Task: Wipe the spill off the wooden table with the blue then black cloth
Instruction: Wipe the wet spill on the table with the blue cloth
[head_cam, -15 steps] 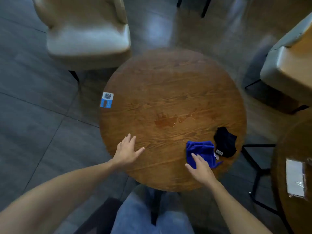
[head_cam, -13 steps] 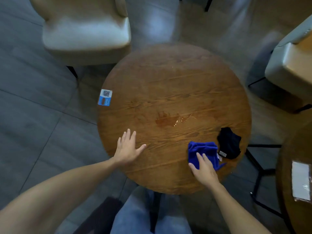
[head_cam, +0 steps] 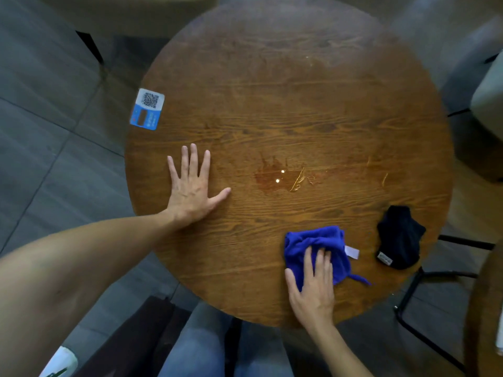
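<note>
The right hand (head_cam: 313, 287) was laid flat on the blue cloth (head_cam: 315, 248), fingers (head_cam: 322, 261) pressed together, nothing pinched yet. The spill (head_cam: 275, 176) sat up-left of it, mid-frame, so that hand was reckoned better placed, cloth already under it. The left hand (head_cam: 192, 189) was spread flat on the wooden table (head_cam: 272, 91).

QR sticker (head_cam: 147, 109) (blue-bordered) at table's left edge; grey floor (head_cam: 40, 104).

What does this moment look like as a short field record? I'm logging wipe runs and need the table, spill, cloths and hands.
table: round wooden table
spill: wet patch near the centre, not yet wiped
blue cloth: blue cloth bunched near the front edge, apart from the spill
black cloth: black cloth right of the blue one, untouched
right hand: right hand with fingers resting on the blue cloth
left hand: left hand flat on the wood, left of the spill
other: QR sticker at the left rim
</note>
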